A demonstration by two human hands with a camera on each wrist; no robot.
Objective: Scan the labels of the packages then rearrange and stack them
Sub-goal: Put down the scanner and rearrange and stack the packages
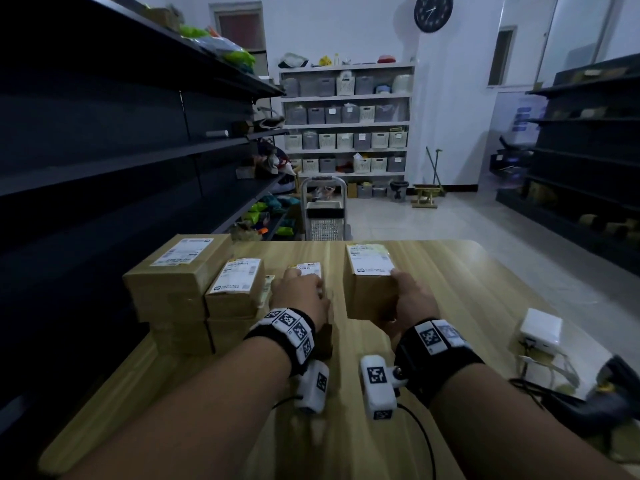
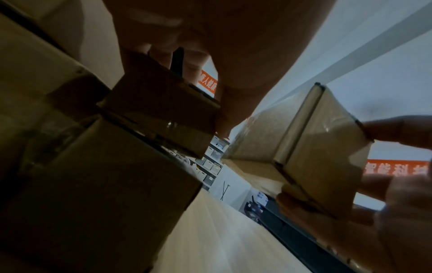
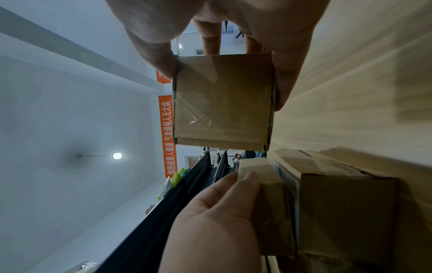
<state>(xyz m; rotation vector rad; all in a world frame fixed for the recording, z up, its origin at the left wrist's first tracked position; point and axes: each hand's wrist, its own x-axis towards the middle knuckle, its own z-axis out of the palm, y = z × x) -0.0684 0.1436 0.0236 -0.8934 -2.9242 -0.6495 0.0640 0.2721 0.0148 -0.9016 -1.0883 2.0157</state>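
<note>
The labelled cardboard box (image 1: 370, 282) sits at the centre of the wooden table (image 1: 450, 271), gripped at its near end by the right hand (image 1: 412, 299). The left hand (image 1: 299, 294) grips a smaller package (image 1: 308, 270) just beside the stacked packages (image 1: 194, 289) at the table's left.

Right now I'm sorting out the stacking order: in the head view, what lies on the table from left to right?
Tall box stack → shorter box stack → left hand on a small package → box held by the right hand → white device → dark handheld scanner.
</note>
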